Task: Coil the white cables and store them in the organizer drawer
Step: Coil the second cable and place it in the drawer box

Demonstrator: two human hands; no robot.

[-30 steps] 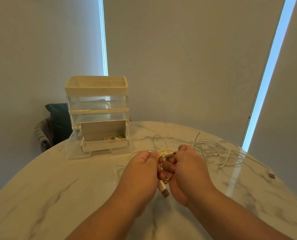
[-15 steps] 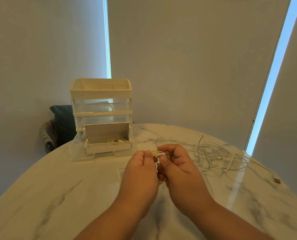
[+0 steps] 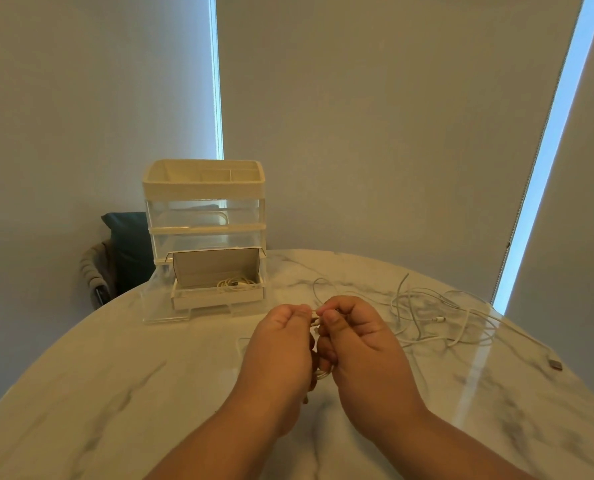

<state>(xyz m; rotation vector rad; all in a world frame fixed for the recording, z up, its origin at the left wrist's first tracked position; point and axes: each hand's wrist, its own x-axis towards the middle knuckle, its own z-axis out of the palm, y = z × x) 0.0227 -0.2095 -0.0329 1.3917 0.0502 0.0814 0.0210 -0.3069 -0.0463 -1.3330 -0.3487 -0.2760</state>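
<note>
the left hand (image 3: 281, 344) and right hand (image 3: 357, 337) pinched a small coil of thin white cable (image 3: 315, 320) between curled fingers. its usb plug, dangling a second earlier, was now tucked away, so the coil looked nearly finished. the clear plastic organizer's open bottom drawer (image 3: 216, 300) sat just beyond the left hand, with a loose tangle of white cables (image 3: 427, 306) to the right.

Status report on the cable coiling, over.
Both busy: left hand and right hand pinch a looped white cable. One stored coil in the open bottom drawer. Loose cables tangled at right; nothing blocking the drawer.
</note>
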